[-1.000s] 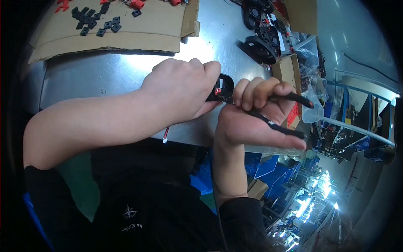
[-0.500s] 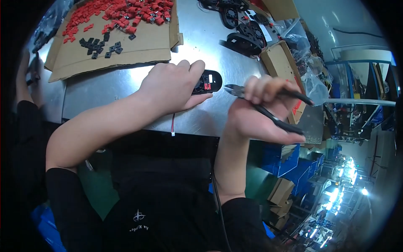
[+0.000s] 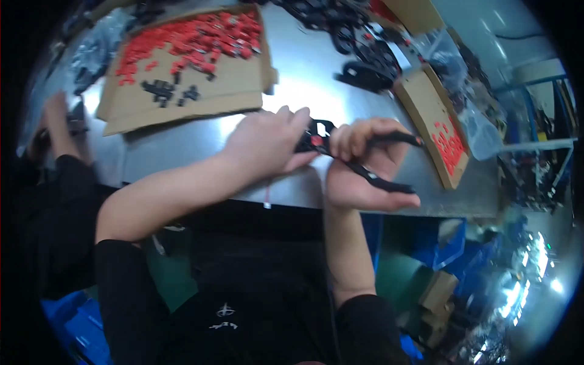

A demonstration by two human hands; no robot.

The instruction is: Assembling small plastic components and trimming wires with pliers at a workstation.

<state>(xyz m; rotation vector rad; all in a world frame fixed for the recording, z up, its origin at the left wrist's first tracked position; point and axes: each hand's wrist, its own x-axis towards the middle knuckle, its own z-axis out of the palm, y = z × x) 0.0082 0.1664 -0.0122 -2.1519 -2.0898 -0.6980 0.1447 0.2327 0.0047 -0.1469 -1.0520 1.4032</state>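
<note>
My left hand (image 3: 264, 143) is closed around a small black rounded casing (image 3: 322, 126) above the metal table. A white patch and a red piece show on the casing, while its near end is hidden under my fingers. Below that hand hangs a thin red wire with a white plug (image 3: 267, 205). In my right hand (image 3: 356, 182) is a pair of cutting pliers (image 3: 389, 184) with black handles spread apart. Their jaws reach the casing's right side, beside the red piece. Blur hides whether the jaws grip anything.
A cardboard tray (image 3: 131, 115) at the back left bears many red parts (image 3: 213, 42) and small black pieces (image 3: 159, 91). Black fan units (image 3: 365, 76) lie at the back. Red pieces fill part of an open box (image 3: 426, 121) at right. Another person's arm (image 3: 59, 125) shows at far left.
The pliers, apart from the casing before, have moved left and their jaws now meet it. My left hand keeps its hold. The whole view has shifted, moving the scene right and down.
</note>
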